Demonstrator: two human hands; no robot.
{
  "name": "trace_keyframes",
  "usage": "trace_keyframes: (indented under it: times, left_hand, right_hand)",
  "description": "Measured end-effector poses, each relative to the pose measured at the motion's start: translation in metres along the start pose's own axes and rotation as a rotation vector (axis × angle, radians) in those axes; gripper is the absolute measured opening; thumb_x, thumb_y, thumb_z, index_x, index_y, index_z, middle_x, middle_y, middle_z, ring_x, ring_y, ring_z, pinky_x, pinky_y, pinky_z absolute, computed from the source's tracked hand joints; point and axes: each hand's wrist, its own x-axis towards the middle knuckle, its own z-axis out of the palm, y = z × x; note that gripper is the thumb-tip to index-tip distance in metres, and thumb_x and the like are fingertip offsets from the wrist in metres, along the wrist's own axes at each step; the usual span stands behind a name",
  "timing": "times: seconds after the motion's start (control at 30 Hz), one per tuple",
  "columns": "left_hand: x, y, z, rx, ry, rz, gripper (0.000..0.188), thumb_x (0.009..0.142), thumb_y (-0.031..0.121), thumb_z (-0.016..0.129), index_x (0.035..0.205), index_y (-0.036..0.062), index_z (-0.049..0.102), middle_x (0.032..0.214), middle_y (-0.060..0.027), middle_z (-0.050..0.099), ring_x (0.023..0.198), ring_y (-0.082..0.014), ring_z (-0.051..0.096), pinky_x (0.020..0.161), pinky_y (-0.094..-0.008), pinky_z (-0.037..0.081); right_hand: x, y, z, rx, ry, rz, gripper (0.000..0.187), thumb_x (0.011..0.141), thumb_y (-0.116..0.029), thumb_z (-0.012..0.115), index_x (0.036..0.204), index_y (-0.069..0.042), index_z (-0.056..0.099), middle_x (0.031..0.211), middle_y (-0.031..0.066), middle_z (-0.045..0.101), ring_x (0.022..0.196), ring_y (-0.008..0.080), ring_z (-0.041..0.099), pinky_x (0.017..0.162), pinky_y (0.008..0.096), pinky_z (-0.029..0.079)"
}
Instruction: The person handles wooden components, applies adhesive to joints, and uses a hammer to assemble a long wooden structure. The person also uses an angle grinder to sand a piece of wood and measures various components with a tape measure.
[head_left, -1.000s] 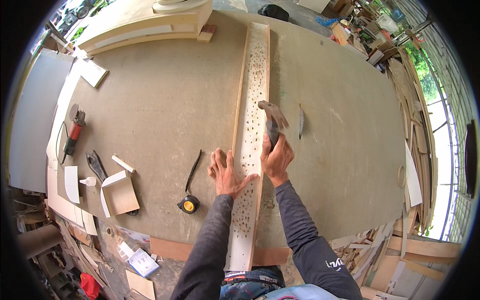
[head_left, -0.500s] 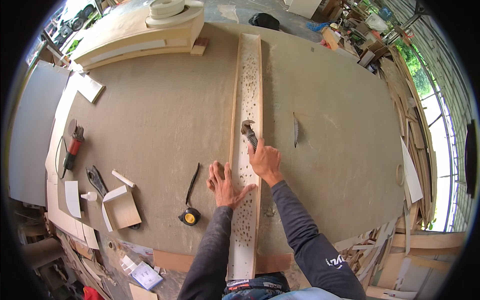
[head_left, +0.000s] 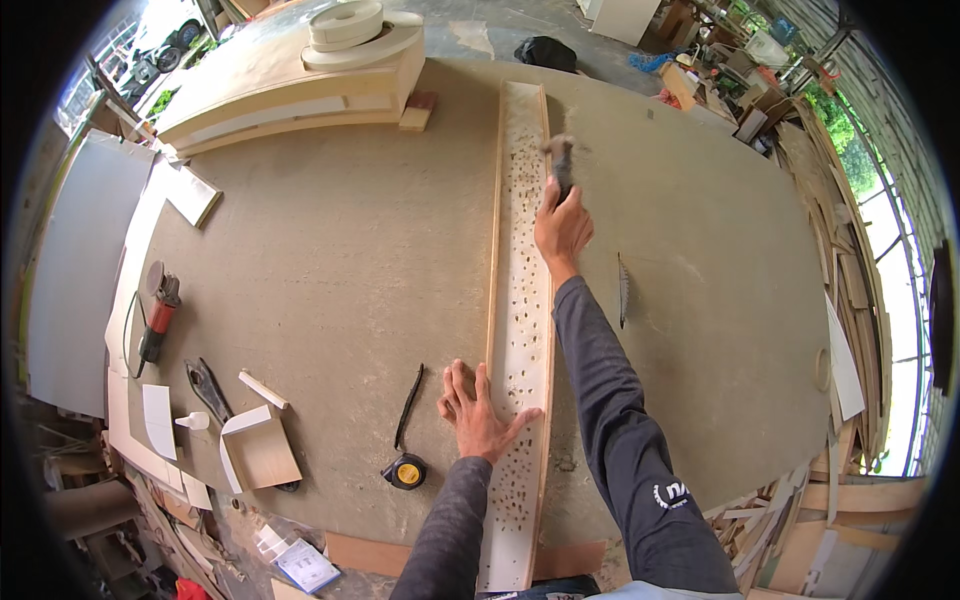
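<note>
A long, narrow white board [head_left: 520, 330] with raised wooden edges lies lengthwise before me, dotted with brown specks. My left hand [head_left: 482, 415] rests across its near left edge, fingers spread, thumb lying over the white face. Farther up, at the board's right edge, my right hand [head_left: 565, 232] is closed round the handle of a hammer [head_left: 562, 170]. The hammer's head is smeared by motion, so I cannot tell whether it touches the board. A black and yellow tape measure [head_left: 405, 471] lies left of my left hand, beside a thin black strip [head_left: 409, 405].
At left lie an angle grinder [head_left: 160, 315], a handsaw [head_left: 207, 388], a white bottle [head_left: 193, 421] and a small wooden box piece [head_left: 262, 450]. A curved wooden piece [head_left: 290, 115] carries edging rolls [head_left: 345, 28] at the far left. A thin blade [head_left: 623, 290] lies right of the board.
My right hand has moved the hammer away from me along the board, toward its right edge. My left hand stays on the board. The whole view has shifted slightly.
</note>
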Motion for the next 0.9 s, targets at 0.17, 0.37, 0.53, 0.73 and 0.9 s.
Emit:
trace_keyframes:
  times: [0.17,0.37,0.53,0.73,0.9]
  left_hand:
    - [0.002,0.0,0.002,-0.015,-0.003,0.0,0.123,0.063,0.076,0.078,0.153,0.0087,0.029,0.162,-0.0247,0.005,0.151,-0.0421,-0.003,0.119,-0.0577,0.003]
    - [0.003,0.0,-0.001,0.031,-0.007,-0.013,0.122,0.063,0.076,0.077,0.153,0.009,0.029,0.163,-0.024,0.004,0.151,-0.0411,-0.003,0.119,-0.0573,0.003]
    - [-0.001,0.001,-0.003,-0.02,0.016,0.006,0.119,0.064,0.075,0.077,0.152,0.0086,0.032,0.162,-0.0247,0.007,0.151,-0.0413,-0.003,0.119,-0.0573,0.003]
    - [-0.001,0.003,0.002,0.051,0.005,0.012,0.121,0.063,0.074,0.079,0.151,0.007,0.032,0.161,-0.0266,0.008,0.15,-0.0455,0.0,0.117,-0.062,0.014]
    - [0.003,-0.024,0.02,0.17,-0.001,0.064,0.115,0.062,0.058,0.084,0.153,0.0129,0.032,0.161,-0.027,0.01,0.15,-0.045,0.005,0.12,-0.0596,0.01]
  right_hand:
    - [0.016,0.01,0.026,-0.137,-0.092,-0.073,0.04,0.102,-0.041,0.049,0.098,-0.001,0.054,0.08,0.0251,0.069,0.069,0.0403,0.068,0.06,0.0512,0.05]
    - [0.037,0.005,0.025,-0.155,-0.151,-0.058,0.04,0.1,-0.04,0.05,0.091,-0.001,0.053,0.077,0.0239,0.07,0.069,0.0411,0.068,0.063,0.0529,0.051]
    - [0.024,0.018,0.032,-0.247,-0.218,-0.092,0.049,0.1,-0.047,0.046,0.086,-0.001,0.056,0.077,0.0249,0.069,0.073,0.0426,0.069,0.063,0.0522,0.051]
    - [-0.016,0.003,0.02,-0.101,-0.242,0.006,0.053,0.1,-0.049,0.044,0.085,-0.002,0.063,0.073,0.0212,0.069,0.066,0.0425,0.068,0.065,0.0551,0.052]
    - [-0.123,-0.014,0.012,-0.03,-0.375,-0.166,0.051,0.098,-0.051,0.047,0.111,-0.004,0.057,0.073,0.02,0.069,0.065,0.0376,0.07,0.06,0.0504,0.056]
